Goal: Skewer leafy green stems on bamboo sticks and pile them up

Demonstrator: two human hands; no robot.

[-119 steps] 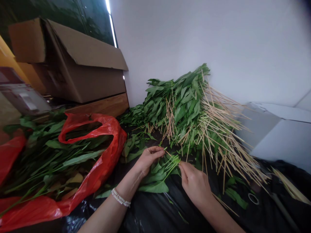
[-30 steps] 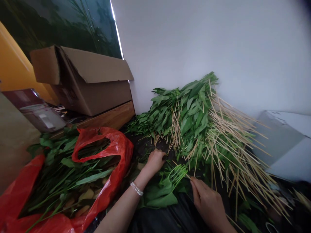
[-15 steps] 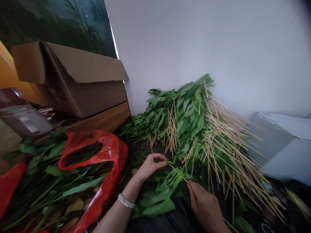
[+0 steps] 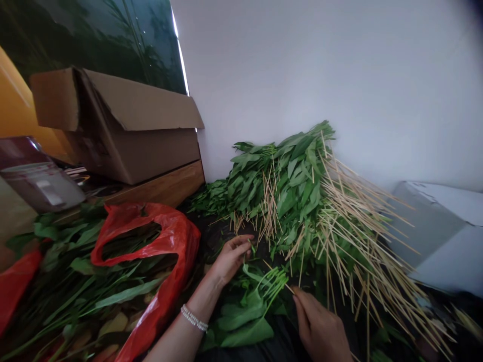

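Note:
My right hand (image 4: 320,322) is closed around a thin wooden skewer (image 4: 290,288), low in the middle of the view. Threaded along the skewer is a row of bright green leaf stems (image 4: 274,281). Their broad green leaves (image 4: 247,311) hang down to the left. Just beyond the skewer's pointed tip, my left hand (image 4: 231,259) pinches a thin green leaf stem (image 4: 247,255) between thumb and fingers. A white beaded bracelet (image 4: 194,318) circles the left wrist.
Behind my hands, a heap of leaf-laden skewers (image 4: 298,186) leans against the white wall (image 4: 302,60). A red plastic bag (image 4: 184,234) with loose leafy stems (image 4: 75,281) lies left. Farther back are a cardboard box (image 4: 139,151) and a plastic tub (image 4: 45,188); a white box (image 4: 445,226) stands right.
My left hand has drawn back from the skewer tip, slightly left, its fingers more curled around a stem. My right hand keeps its hold on the skewer. The view has shifted slightly.

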